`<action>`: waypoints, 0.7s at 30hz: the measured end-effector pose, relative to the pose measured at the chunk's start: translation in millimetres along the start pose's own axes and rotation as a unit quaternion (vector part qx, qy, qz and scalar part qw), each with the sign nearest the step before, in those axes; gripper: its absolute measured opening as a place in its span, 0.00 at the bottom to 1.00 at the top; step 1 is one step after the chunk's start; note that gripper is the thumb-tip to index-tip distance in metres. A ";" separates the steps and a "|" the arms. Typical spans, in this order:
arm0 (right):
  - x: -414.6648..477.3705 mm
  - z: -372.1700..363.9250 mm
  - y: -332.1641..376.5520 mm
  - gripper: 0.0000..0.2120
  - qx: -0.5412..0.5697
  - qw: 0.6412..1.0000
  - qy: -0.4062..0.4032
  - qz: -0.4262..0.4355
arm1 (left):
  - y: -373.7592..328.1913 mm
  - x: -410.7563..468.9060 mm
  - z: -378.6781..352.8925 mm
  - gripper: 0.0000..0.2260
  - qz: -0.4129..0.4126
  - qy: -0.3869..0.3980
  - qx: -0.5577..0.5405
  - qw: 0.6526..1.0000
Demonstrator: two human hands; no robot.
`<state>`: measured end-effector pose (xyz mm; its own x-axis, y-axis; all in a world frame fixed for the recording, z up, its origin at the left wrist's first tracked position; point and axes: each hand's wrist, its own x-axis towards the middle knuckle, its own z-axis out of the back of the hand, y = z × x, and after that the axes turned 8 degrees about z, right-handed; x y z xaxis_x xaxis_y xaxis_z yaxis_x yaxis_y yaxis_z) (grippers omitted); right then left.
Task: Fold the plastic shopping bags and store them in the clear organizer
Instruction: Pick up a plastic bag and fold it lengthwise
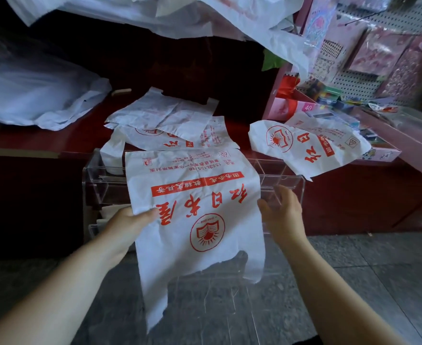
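Observation:
A white plastic shopping bag [192, 220] with red print lies spread flat over the clear organizer [289, 180], its handles hanging toward me. My left hand [127, 222] pinches the bag's left edge, thumb on top. My right hand [282, 212] hovers at the bag's right edge with fingers apart, holding nothing. Two more printed bags [170, 130] lie overlapped on the red counter behind the organizer. Another printed bag [306, 143] rests at the right. Folded white pieces show inside the organizer's left compartments [105, 212].
A dark red counter [30, 143] runs behind the organizer. A heap of white bags [30, 95] lies at the left, more plastic hangs overhead. Pink boxes and stationery [329, 105] crowd the right by a pegboard display. Grey stone floor [354, 257] lies below.

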<state>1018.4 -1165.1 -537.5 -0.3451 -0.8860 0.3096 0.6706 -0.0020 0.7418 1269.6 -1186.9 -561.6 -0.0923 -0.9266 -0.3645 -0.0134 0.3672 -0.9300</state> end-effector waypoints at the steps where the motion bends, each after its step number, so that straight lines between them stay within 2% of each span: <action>1: 4.8 -1.7 -0.4 0.25 0.023 0.999 0.020 -0.027 | 0.8 0.3 3.9 0.06 0.009 -0.008 0.018 1.000; 4: 2.2 -12.4 -3.9 0.23 0.095 0.991 0.063 -0.076 | 0.2 -1.6 7.7 0.13 0.043 -0.028 0.042 0.998; 6: -3.9 -21.5 -10.0 0.19 0.128 0.984 0.084 -0.091 | 1.5 0.0 8.7 0.14 0.056 -0.032 0.045 0.997; 8: -5.4 -26.3 -11.7 0.15 0.151 0.981 0.085 -0.084 | 3.8 2.8 8.5 0.14 0.071 -0.022 0.038 0.997; 10: -2.3 -26.8 -12.4 0.19 0.178 0.978 0.076 -0.078 | 6.2 3.8 7.6 0.12 0.074 0.002 0.038 0.997; 12: 0.2 -25.7 -12.0 0.18 0.194 0.972 0.085 -0.097 | 7.1 2.4 4.3 0.07 0.062 0.029 0.032 0.997; 14: 1.4 -24.4 -11.1 0.06 0.190 0.969 0.096 -0.125 | 3.9 -1.4 0.5 0.07 0.052 0.056 0.016 0.997; 15: 2.0 -23.0 -10.2 0.04 0.177 0.970 0.097 -0.135 | 1.5 -2.5 -0.1 0.06 0.042 0.066 -0.005 0.997; 17: 5.8 -19.4 -12.3 0.09 0.151 0.977 0.103 -0.114 | -8.6 -3.5 1.5 0.09 0.002 0.055 -0.078 0.995; 21: 8.8 -5.0 -14.0 0.10 0.089 0.975 0.196 -0.048 | -38.0 -3.8 10.7 0.15 -0.020 -0.031 -0.144 0.989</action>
<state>1009.3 -1175.2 -548.1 -0.1005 -0.9949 0.0081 0.5107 -0.0446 0.8586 1281.1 -1198.3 -525.4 -0.0240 -0.9407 -0.3385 -0.3005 0.3297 -0.8950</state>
